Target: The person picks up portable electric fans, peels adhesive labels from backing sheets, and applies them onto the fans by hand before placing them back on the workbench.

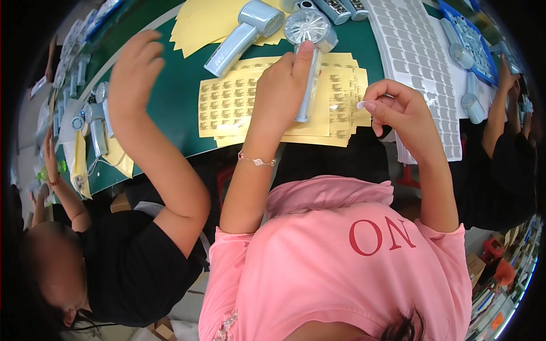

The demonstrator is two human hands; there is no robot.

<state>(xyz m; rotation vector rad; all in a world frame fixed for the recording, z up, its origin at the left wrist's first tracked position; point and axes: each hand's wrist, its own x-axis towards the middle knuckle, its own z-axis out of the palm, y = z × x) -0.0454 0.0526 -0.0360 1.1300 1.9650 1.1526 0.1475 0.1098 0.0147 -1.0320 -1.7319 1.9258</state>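
Head view: by the near edge of the green table (177, 99), the left hand (280, 88) clamped its fingers round a light-blue plastic fan (313, 74); the right hand (398, 108) pinched a small white tab (361, 105).

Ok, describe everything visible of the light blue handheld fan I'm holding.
The light blue, glossy, plastic-looking handheld fan has a round head with a ribbed grille and a straight handle. Its head points away from you, grille facing up, handle over yellow label sheets. Your left hand grips the handle, thumb near the grille.
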